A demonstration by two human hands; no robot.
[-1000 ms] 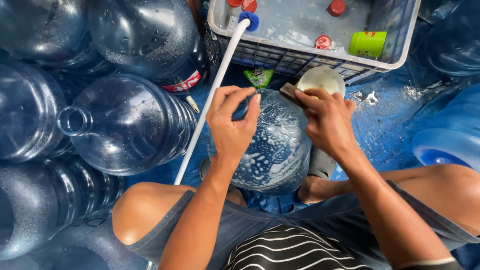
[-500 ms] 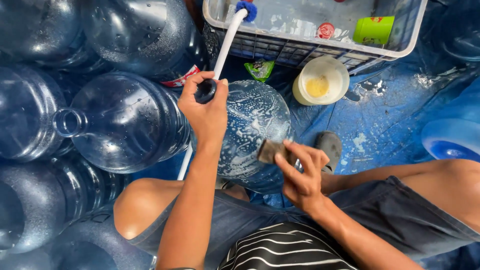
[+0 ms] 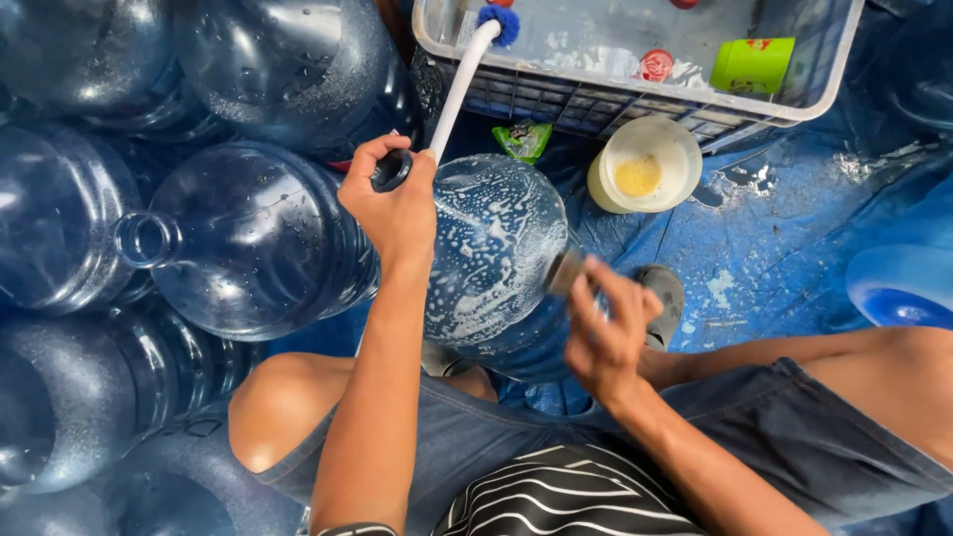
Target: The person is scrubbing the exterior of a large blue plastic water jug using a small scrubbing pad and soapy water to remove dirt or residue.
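- A wet blue tarpaulin floor (image 3: 794, 248) covers the ground, flecked with white suds, and the person sits on it.
- The soapy jug (image 3: 496, 258) lies on its side between the knees, streaked with foam.
- The left hand (image 3: 397, 203) has its fingers clenched around the jug's dark neck.
- The right hand (image 3: 606, 333) presses a sponge (image 3: 566, 270) against the jug's side, fingers grasping it.
- Left of the jug, clear blue water jugs (image 3: 238, 238) lie stacked, crowding that side.
- Beyond the jug stands a white plastic crate (image 3: 635, 99); a white brush handle (image 3: 457, 84) leans against it.
- Right of the jug sits a cream tub (image 3: 645, 164) holding yellowish paste.
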